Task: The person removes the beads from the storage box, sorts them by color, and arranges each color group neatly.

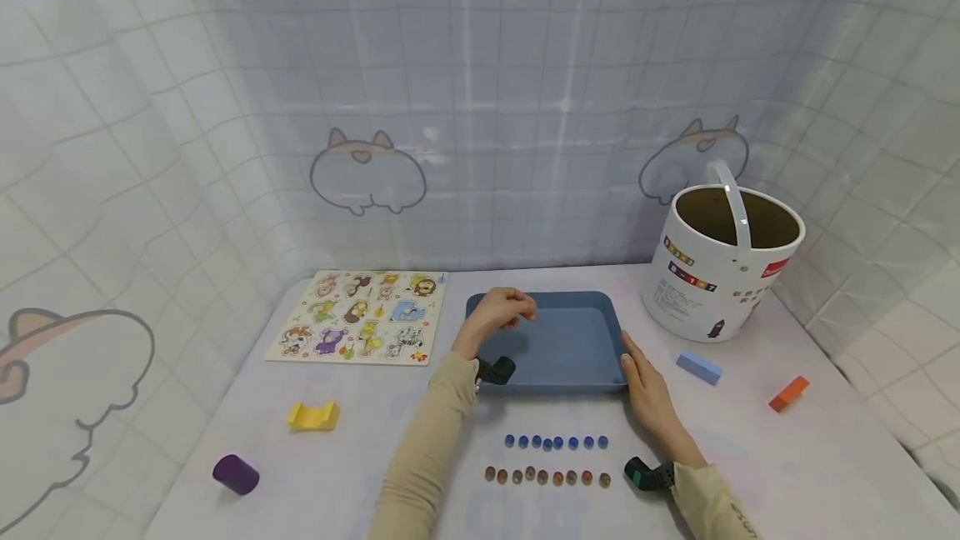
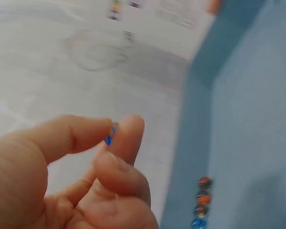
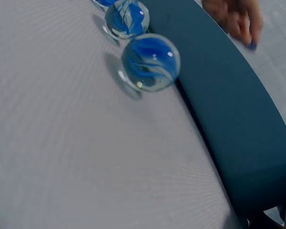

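My left hand (image 1: pixel 501 311) is over the left part of the blue-grey tray (image 1: pixel 551 391), pinching a blue marble (image 2: pixel 110 137) between thumb and forefinger. The right hand (image 1: pixel 651 397) holds the tray's right side, thumb at the rim. Inside the tray, several marbles (image 2: pixel 202 197), orange-brown and blue, lie along its wall in the left wrist view; in the head view the left hand hides that spot. On the table before the tray runs a row of blue marbles (image 1: pixel 558 442), and nearer still a row of brownish marbles (image 1: pixel 542 477). Clear blue-swirled marbles (image 3: pixel 151 62) show large in the right wrist view.
Left of the tray lies an animal puzzle board (image 1: pixel 358 319). A yellow block (image 1: pixel 313 417) and a purple cylinder (image 1: pixel 236 474) are at the front left. To the right stand a white bucket (image 1: pixel 682 298) with a raised handle, a blue block (image 1: pixel 699 367) and an orange block (image 1: pixel 789 394).
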`<state>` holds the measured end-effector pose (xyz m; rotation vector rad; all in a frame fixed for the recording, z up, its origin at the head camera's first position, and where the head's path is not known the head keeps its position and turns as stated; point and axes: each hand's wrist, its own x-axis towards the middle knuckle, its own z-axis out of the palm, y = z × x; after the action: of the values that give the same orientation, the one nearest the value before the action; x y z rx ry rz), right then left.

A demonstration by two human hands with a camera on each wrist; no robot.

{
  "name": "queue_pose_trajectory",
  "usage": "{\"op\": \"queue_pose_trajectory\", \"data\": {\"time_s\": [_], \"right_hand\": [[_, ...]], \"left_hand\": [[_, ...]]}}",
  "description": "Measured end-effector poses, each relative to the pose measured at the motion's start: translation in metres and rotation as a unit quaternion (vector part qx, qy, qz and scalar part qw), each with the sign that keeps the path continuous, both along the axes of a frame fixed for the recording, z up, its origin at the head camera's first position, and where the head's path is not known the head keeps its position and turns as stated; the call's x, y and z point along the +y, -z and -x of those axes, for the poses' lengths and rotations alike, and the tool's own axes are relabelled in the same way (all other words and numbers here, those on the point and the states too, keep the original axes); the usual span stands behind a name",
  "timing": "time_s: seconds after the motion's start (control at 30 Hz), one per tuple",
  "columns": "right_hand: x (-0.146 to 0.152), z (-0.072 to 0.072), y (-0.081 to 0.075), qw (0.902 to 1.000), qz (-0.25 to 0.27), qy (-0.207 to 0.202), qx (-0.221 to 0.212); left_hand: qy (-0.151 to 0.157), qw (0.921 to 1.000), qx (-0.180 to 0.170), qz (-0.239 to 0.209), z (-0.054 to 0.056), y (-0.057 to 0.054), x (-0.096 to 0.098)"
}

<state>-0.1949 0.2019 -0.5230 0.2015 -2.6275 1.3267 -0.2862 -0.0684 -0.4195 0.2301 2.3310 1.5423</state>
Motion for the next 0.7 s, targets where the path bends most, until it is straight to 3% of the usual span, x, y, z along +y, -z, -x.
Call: {"op": "queue_pose_trajectory", "data": {"time_s": [0.13,0.3,0.53,0.7], "right_hand": [[0.000,0.000,-0.001,1.0000,0.000,0.001,-0.001],[-0.001,0.000,-0.001,0.9999,-0.006,-0.002,-0.008],[0.001,-0.002,-0.002,0.9999,-0.008,-0.005,-0.012],[0.000,-0.001,-0.003,0.9997,-0.010,-0.004,-0.020]], "left_hand": [[0.021,0.9991,0.004,-0.037,-0.022,-0.006,-0.023],[0.060,0.9963,-0.004,-0.061,-0.056,-0.003,-0.051],[0.138,0.9898,-0.030,-0.020,-0.104,0.019,-0.076],[0.124,0.9919,-0.020,0.021,-0.122,0.036,-0.077]]}}
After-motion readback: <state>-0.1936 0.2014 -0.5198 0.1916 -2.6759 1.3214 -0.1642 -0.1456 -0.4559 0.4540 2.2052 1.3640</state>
